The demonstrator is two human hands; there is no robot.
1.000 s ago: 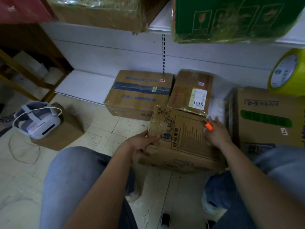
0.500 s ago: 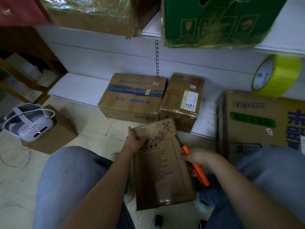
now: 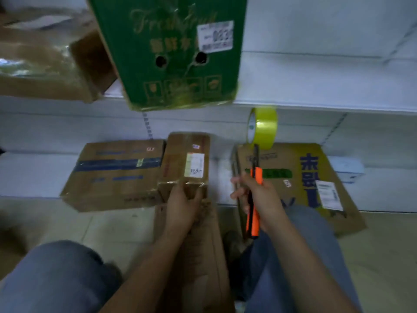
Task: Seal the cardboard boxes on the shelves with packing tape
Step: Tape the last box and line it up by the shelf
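My left hand grips the far end of the cardboard box between my knees, long axis running away from me; right hand beside it clasps the orange cutter, and the tape roll sits beyond, probably on the big box, nearer my right.

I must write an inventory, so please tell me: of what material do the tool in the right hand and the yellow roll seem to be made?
Orange-handled cutter: handle looks like matte plastic, by its bright even colour; the dark blade part is probably metal.
Yellow-green tape roll: glossy plastic film, by the highlight; the core cannot be told.
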